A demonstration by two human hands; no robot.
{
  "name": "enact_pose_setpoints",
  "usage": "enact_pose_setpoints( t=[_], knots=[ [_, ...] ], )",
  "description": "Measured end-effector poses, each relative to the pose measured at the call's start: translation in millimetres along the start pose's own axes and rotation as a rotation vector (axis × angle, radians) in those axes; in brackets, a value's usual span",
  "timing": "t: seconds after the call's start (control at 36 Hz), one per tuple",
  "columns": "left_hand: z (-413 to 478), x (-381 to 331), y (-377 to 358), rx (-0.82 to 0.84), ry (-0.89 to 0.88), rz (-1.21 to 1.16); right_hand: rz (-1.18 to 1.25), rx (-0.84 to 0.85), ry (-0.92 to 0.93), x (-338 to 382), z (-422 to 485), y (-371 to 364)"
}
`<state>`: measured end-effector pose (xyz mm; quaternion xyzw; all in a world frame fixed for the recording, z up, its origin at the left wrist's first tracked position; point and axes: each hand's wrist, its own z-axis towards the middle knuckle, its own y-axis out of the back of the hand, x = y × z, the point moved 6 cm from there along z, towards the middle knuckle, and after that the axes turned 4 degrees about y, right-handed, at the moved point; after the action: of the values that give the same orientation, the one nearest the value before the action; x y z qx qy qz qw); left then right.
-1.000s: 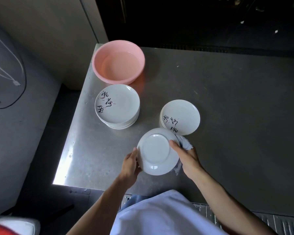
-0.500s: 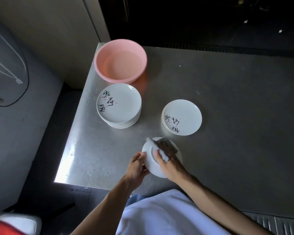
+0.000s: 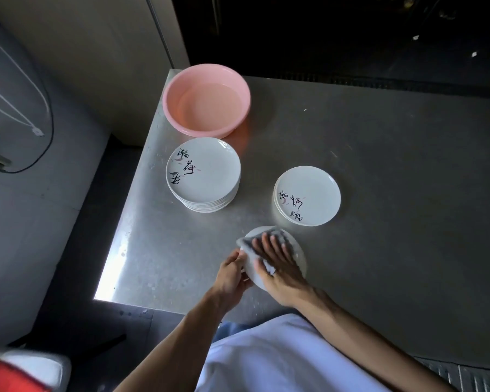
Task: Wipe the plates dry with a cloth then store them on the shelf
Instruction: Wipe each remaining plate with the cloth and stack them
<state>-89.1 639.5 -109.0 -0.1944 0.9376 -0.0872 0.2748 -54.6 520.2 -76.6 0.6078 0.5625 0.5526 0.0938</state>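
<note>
A: What's in front of you?

B: The grey table (image 3: 393,165) fills most of your view. At its far left corner stands the pink basin (image 3: 172,89), with what looks like water in it.

A: And the plates?

B: Just on your side of the basin is the tall stack (image 3: 203,174), white, with dark brush script on the top plate. To its right, apart from it, sits the low stack (image 3: 307,196) with the same script. It is only a plate or two high.

A: Which one are you working on?

B: The plate (image 3: 298,251) in your hands, near the table's front edge and just short of the low stack. It is tilted, and I cannot tell whether it touches the table.

A: How are you holding it?

B: Your left hand (image 3: 231,274) grips its left rim, fingers curled round the edge. Your right hand (image 3: 280,267) lies flat on it, fingers straight and slightly spread, pressing the cloth (image 3: 246,244) against the surface. The cloth is pale and bunched, showing past your fingertips and beneath your palm.
</note>
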Motion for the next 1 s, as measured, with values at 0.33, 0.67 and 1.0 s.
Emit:
enact_pose_setpoints(
  t=[0.33, 0.67, 1.0],
  knots=[
    [-8.2, -4.6, -6.5, 0.109, -0.064, 0.048, 0.298, -0.265, -0.203, -14.1, 7.5, 24.4],
    [-13.1, -6.5, 0.5, 0.103, -0.1, 0.191, 0.35, -0.356, -0.154, -24.2, 8.0, 40.2],
    [-12.1, 5.0, 2.5, 0.182, -0.037, -0.052, 0.412, -0.586, -0.328, -35.1, -12.7, 43.2]
  ],
)
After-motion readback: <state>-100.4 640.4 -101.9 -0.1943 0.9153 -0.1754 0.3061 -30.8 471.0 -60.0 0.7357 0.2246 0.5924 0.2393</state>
